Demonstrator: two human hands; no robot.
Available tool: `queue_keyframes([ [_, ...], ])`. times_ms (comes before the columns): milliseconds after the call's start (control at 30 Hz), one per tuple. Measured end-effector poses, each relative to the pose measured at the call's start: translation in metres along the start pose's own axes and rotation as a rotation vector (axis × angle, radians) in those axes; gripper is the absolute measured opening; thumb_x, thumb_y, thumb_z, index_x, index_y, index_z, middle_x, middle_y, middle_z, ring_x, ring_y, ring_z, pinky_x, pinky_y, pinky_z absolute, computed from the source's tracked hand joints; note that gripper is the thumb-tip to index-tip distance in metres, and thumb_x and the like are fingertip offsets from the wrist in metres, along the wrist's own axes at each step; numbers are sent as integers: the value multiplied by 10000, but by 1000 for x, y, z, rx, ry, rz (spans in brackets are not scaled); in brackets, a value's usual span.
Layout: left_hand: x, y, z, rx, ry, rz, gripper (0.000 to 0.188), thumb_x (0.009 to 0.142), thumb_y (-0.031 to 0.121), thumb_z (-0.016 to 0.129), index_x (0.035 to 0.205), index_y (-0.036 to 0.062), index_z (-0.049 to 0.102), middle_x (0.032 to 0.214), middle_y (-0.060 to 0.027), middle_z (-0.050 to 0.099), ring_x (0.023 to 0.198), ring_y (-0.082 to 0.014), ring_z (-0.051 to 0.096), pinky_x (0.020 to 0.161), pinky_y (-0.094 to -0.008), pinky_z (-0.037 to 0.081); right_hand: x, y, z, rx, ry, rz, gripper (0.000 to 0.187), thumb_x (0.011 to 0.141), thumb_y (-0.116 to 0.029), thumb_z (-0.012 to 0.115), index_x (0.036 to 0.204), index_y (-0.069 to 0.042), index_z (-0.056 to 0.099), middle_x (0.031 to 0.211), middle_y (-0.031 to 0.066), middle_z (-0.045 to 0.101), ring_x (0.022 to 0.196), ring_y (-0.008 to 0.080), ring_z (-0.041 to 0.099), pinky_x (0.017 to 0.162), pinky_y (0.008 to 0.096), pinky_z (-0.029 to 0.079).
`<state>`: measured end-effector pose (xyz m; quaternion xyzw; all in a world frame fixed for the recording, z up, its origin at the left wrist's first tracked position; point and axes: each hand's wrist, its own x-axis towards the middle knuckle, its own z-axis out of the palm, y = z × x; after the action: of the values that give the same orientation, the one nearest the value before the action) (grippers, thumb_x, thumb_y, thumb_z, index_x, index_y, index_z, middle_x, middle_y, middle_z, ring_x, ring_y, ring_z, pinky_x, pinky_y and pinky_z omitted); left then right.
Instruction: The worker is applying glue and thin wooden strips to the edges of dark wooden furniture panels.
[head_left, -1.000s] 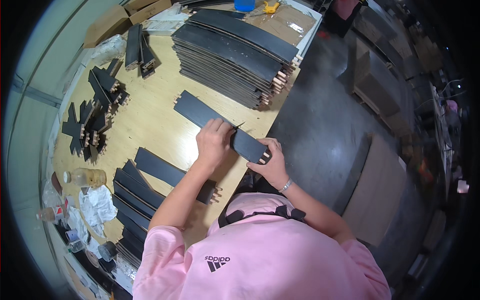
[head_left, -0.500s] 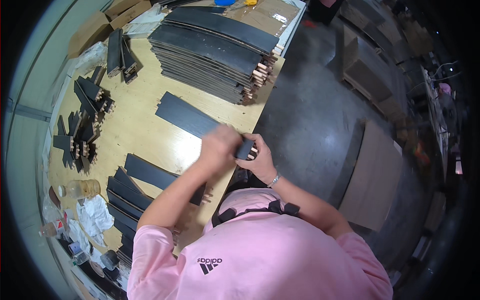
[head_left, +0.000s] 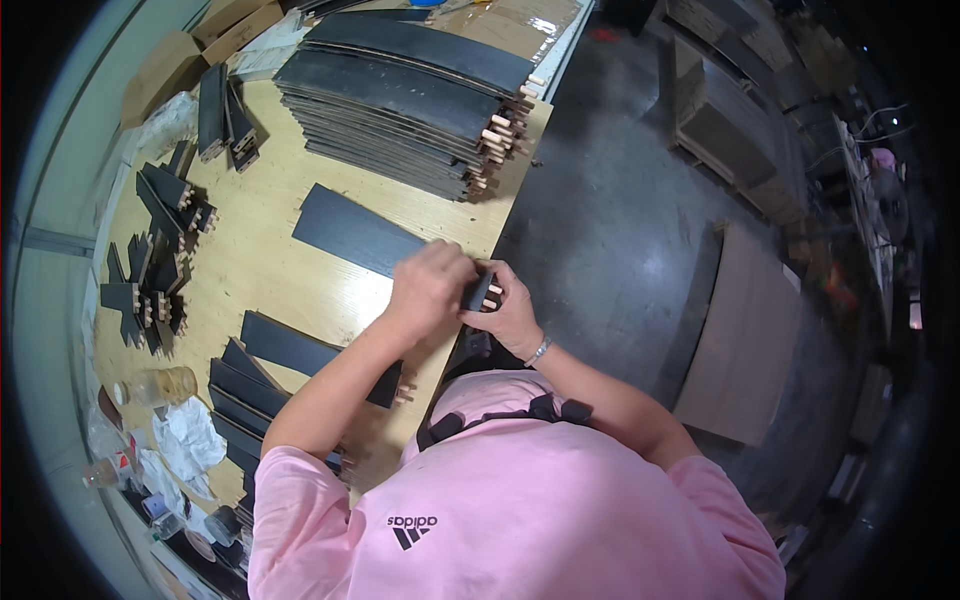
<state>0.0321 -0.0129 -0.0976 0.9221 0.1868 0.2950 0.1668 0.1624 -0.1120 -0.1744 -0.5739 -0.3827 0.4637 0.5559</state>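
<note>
A long black wooden board point(head_left: 350, 229) lies slantwise on the table, its near end at the table edge in front of me. Pale dowels point(head_left: 491, 296) stick out of that end. My right hand point(head_left: 513, 312) wraps round the dowelled end, thumb and fingers on either side of it. Fingers curled, my left hand point(head_left: 430, 287) rests on top of the board just left of the right hand. Whatever lies under those fingers is hidden.
A tall stack of black boards point(head_left: 390, 90) with dowels stands at the far side of the table point(head_left: 270, 240). Shorter black pieces point(head_left: 150, 290) are heaped at left; more boards point(head_left: 290, 345) lie by my left arm. A bottle point(head_left: 160, 386) stands near crumpled paper point(head_left: 188, 440). Large panels point(head_left: 745, 340) are at right.
My left hand, smeared by motion before, now shows sharply at nearly the same spot on the board. My right hand keeps its grip. The whole view has shifted slightly.
</note>
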Motion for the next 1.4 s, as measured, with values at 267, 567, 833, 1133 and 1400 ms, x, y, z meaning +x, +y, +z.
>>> queue_keyframes([
  [267, -2, -4, -3, 10, -16, -48, 152, 608, 27, 651, 734, 78, 583, 748, -75, 560, 714, -279, 584, 595, -394, 493, -1, -6, 1, -35, -6, -71, 683, 642, -91, 867, 1252, -86, 558, 1107, 55, 572, 977, 147, 608, 858, 289, 516],
  [567, 0, -6, 2, 46, 8, -199, 242, 590, 25, 664, 825, 73, 634, 742, -95, 549, 713, -316, 586, 605, -420, 490, -2, -7, 0, 46, -21, 35, 698, 661, -32, 837, 1285, -49, 524, 1092, 9, 591, 1007, 85, 572, 879, 245, 480],
  [833, -12, -31, -18, -5, 244, -394, 106, 720, -24, 705, 790, 27, 645, 715, -124, 573, 668, -287, 583, 588, -345, 474, -1, -27, -5, 237, -124, 22, 546, 742, -51, 796, 1242, -41, 578, 1128, 60, 578, 992, 146, 606, 873, 285, 527],
  [1133, -33, -22, -41, -820, 333, -881, 19, 898, 14, 640, 906, 21, 624, 783, 8, 604, 679, -56, 520, 575, -225, 404, 20, -16, -8, -99, 107, 127, 270, 915, -102, 629, 1142, 39, 662, 834, 24, 619, 807, 117, 594, 774, 225, 483],
  [1400, -23, 9, -33, -774, 109, -795, 248, 837, 22, 695, 1072, 30, 618, 839, -31, 630, 734, -129, 558, 661, -272, 463, -9, -39, -11, -167, -67, -41, 575, 748, -153, 783, 1259, 11, 576, 1164, 96, 557, 1093, 192, 538, 951, 316, 451],
])
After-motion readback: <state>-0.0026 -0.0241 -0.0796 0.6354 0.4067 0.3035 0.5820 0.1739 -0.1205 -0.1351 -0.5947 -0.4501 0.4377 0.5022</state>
